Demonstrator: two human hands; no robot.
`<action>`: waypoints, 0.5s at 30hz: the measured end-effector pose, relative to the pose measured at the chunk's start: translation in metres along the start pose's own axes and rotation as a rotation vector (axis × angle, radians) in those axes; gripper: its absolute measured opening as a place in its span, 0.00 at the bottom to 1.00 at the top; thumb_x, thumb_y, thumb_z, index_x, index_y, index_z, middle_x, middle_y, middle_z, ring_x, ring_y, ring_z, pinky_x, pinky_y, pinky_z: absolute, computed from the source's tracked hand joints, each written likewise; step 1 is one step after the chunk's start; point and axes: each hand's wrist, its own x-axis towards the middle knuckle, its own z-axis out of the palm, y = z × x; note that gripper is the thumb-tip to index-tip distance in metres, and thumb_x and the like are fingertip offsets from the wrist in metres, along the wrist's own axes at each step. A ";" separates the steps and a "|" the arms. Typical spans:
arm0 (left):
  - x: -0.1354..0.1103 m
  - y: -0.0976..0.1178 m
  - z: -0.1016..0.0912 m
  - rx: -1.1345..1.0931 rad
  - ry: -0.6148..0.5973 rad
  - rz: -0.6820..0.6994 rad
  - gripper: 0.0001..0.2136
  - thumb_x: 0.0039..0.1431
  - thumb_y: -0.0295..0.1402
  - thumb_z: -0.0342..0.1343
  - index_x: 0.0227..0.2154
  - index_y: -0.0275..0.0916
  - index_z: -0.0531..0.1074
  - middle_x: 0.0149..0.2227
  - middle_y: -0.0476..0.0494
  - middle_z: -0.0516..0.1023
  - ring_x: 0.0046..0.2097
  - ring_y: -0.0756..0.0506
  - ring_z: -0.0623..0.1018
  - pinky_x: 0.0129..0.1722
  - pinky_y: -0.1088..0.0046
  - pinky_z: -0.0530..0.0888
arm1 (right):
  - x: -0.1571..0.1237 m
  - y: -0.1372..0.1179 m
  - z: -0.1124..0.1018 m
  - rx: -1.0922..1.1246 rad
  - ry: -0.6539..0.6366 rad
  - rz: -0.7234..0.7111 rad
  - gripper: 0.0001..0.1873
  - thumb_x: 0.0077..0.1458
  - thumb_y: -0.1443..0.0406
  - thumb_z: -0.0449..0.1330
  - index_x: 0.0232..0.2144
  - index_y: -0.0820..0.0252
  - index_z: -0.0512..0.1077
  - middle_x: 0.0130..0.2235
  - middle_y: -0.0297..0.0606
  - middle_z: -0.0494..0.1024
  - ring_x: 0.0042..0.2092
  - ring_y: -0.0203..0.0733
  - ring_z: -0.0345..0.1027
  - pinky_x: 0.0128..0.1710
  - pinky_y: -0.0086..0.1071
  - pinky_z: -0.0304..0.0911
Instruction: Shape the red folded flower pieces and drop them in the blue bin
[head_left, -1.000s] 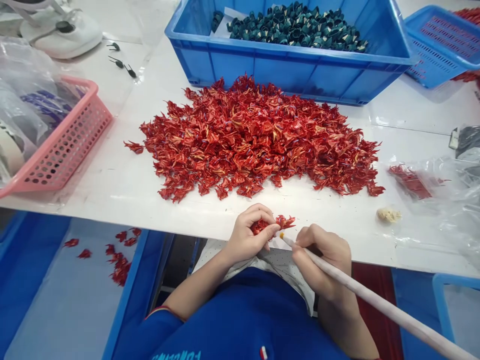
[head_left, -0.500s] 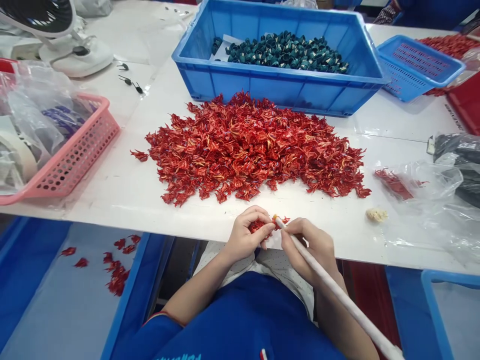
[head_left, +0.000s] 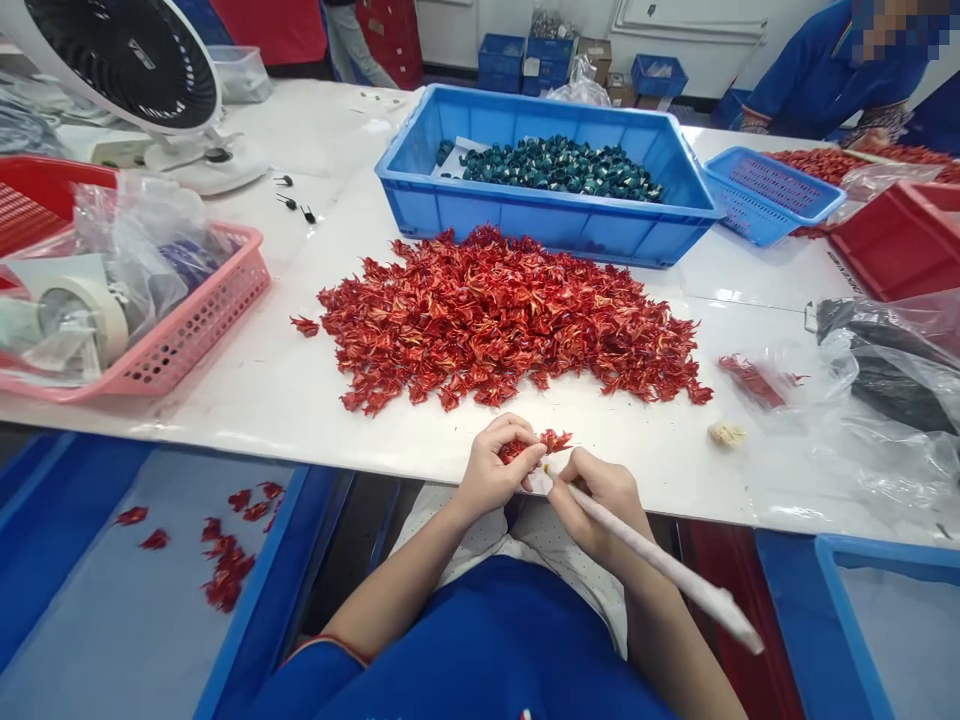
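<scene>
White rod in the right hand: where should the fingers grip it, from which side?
Near its yellow tip, probably, where the right hand holds it, coming from the right: the long straight shaft trails lower right, leaving the tip free toward the red folded piece in the left hand.

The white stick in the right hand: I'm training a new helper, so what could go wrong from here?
The white stick in the right hand has its tip close to the left hand, so a slip might poke those fingers or crush the red folded piece they hold. That piece is also near the table edge; if dropped, it could land among the loose red pieces in the blue tray below.
</scene>
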 end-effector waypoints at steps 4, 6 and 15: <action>0.002 -0.002 -0.004 -0.092 -0.046 -0.061 0.18 0.50 0.46 0.64 0.23 0.34 0.73 0.33 0.48 0.68 0.22 0.55 0.71 0.13 0.81 0.72 | -0.012 0.003 -0.006 0.066 0.088 0.103 0.11 0.49 0.70 0.57 0.20 0.56 0.61 0.15 0.23 0.58 0.16 0.28 0.48 0.16 0.24 0.47; 0.004 -0.003 -0.004 -0.136 -0.055 -0.086 0.18 0.48 0.47 0.65 0.22 0.34 0.72 0.32 0.48 0.68 0.22 0.55 0.71 0.14 0.81 0.73 | -0.016 0.009 -0.007 0.109 0.195 0.144 0.09 0.50 0.67 0.60 0.21 0.57 0.64 0.15 0.25 0.62 0.17 0.29 0.52 0.16 0.25 0.50; -0.037 0.008 -0.044 -0.151 0.169 -0.069 0.19 0.49 0.48 0.64 0.23 0.38 0.66 0.23 0.50 0.70 0.21 0.51 0.72 0.13 0.80 0.69 | -0.020 0.041 -0.018 0.057 0.475 0.471 0.18 0.51 0.49 0.61 0.29 0.57 0.73 0.22 0.36 0.77 0.18 0.38 0.63 0.20 0.31 0.62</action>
